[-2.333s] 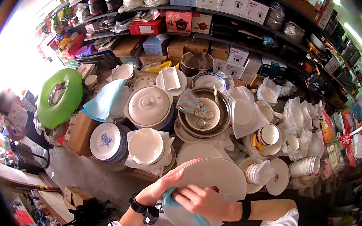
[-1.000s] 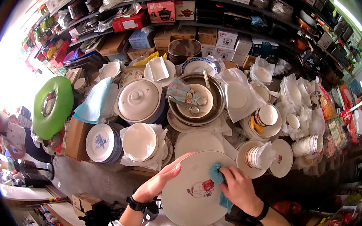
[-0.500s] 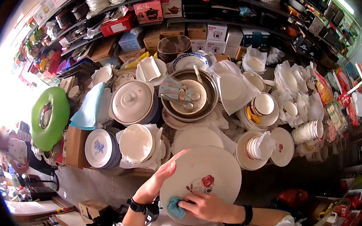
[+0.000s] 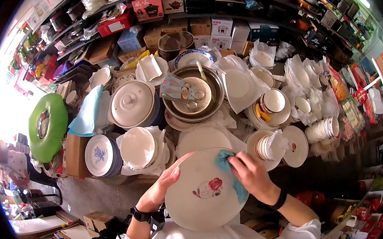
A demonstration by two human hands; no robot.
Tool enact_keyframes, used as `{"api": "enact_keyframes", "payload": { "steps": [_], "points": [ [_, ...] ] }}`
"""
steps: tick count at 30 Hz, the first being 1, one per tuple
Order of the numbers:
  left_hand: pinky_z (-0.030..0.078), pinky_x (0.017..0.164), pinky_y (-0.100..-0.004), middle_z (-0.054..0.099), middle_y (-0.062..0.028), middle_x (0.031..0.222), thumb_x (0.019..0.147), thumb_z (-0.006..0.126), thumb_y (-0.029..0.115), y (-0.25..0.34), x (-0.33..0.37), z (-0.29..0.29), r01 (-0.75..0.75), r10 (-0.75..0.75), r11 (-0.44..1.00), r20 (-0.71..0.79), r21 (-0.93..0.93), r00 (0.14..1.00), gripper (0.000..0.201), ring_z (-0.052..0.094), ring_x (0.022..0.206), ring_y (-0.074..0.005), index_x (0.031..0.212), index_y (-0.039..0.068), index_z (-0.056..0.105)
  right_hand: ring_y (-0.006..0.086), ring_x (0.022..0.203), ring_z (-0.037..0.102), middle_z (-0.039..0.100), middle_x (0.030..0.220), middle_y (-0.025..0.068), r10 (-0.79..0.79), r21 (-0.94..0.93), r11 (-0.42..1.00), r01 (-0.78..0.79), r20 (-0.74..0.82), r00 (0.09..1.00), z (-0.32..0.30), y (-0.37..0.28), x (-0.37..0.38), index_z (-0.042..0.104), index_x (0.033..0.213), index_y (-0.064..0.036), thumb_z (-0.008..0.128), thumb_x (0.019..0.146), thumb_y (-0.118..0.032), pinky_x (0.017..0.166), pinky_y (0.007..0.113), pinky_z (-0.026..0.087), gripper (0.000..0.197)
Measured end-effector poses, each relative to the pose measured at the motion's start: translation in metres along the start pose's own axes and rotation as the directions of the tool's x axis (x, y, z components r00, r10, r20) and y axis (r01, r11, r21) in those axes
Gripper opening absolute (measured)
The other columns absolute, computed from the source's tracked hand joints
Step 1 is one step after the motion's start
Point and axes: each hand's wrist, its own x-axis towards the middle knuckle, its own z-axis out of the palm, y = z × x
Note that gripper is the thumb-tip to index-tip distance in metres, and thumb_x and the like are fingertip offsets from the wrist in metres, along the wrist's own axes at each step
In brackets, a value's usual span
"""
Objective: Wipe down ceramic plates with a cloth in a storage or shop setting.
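Observation:
A large white plate [image 4: 193, 208] with a printed red rose is tilted up in front of me. My left hand [image 4: 160, 189] grips its left edge, thumb on the face and the other fingers hidden behind. At the upper right rim, my right hand [image 4: 254, 176] is closed on a light blue cloth [image 4: 239, 187], which lies against the plate's face and hangs down along the right edge. Just beyond is a stack of white plates [image 4: 205, 141], partly covered by the held plate. A stack of bowls in wrapping [image 4: 271, 144] stands past my right hand.
A lidded white pot [image 4: 131, 103], a metal basin [image 4: 216, 94] and blue-flowered plates [image 4: 99, 159] crowd the table. Wrapped crockery [image 4: 300, 79] fills the right side. A green ring-shaped object [image 4: 35, 137] is at the left. Behind run shelves of boxes [image 4: 147, 7]. A person [image 4: 12, 163] is at the far left.
My right hand has moved with the cloth from the plate's lower left to its upper right rim. The left hand still holds the left edge. The whole view has shifted slightly.

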Motion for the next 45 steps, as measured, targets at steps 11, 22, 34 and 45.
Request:
{"api": "enact_keyframes", "payload": {
  "steps": [11, 22, 34, 45],
  "points": [
    [0.028, 0.118, -0.0359, 0.038, -0.0124, 0.158, 0.101, 0.053, 0.05, -0.006, 0.0, -0.011, -0.029, 0.031, 0.999, -0.057, 0.034, 0.998, 0.079, 0.035, 0.145, -0.0228, 0.158, 0.0, 0.028, 0.0266, 0.091, 0.062, 0.057, 0.108, 0.0081, 0.062, -0.009, 0.998, -0.063, -0.061, 0.996, 0.023, -0.015, -0.026, 0.067, 0.115, -0.0061, 0.075, 0.076, -0.003, 0.07, 0.037, 0.057, 0.04],
    [0.026, 0.119, -0.0365, 0.036, -0.0125, 0.159, 0.099, 0.054, 0.055, -0.025, -0.001, -0.01, 0.04, -0.038, 0.999, -0.124, 0.01, 0.992, 0.086, 0.032, 0.147, -0.0237, 0.159, 0.001, 0.025, 0.0323, 0.104, 0.065, 0.061, 0.114, 0.0151, -0.035, 0.576, 0.779, -0.248, 0.435, 0.9, 0.039, -0.039, -0.097, 0.059, 0.122, -0.0021, 0.072, 0.086, -0.01, 0.089, 0.039, 0.057, 0.04],
    [0.029, 0.118, -0.0378, 0.036, -0.0119, 0.159, 0.103, 0.05, 0.051, -0.03, 0.005, 0.009, 0.049, -0.049, 0.999, -0.045, -0.015, 0.998, 0.077, 0.034, 0.145, -0.0247, 0.159, 0.005, 0.025, 0.0306, 0.103, 0.065, 0.057, 0.111, 0.0129, -0.28, 0.692, 0.722, 0.021, 0.264, 0.923, 0.059, -0.079, -0.054, 0.061, 0.12, -0.003, 0.064, 0.088, -0.007, 0.087, 0.039, 0.057, 0.033],
    [0.028, 0.119, -0.037, 0.035, -0.012, 0.159, 0.102, 0.05, 0.054, -0.04, 0.001, 0.008, 0.055, -0.056, 0.998, -0.056, -0.02, 0.997, 0.082, 0.033, 0.146, -0.0227, 0.16, 0.003, 0.022, 0.0289, 0.101, 0.061, 0.055, 0.107, 0.0097, 0.016, 0.396, 0.918, -0.032, 0.042, 0.999, 0.06, -0.044, -0.047, 0.066, 0.105, -0.009, 0.071, 0.079, -0.004, 0.082, 0.038, 0.057, 0.027]
  ]
}}
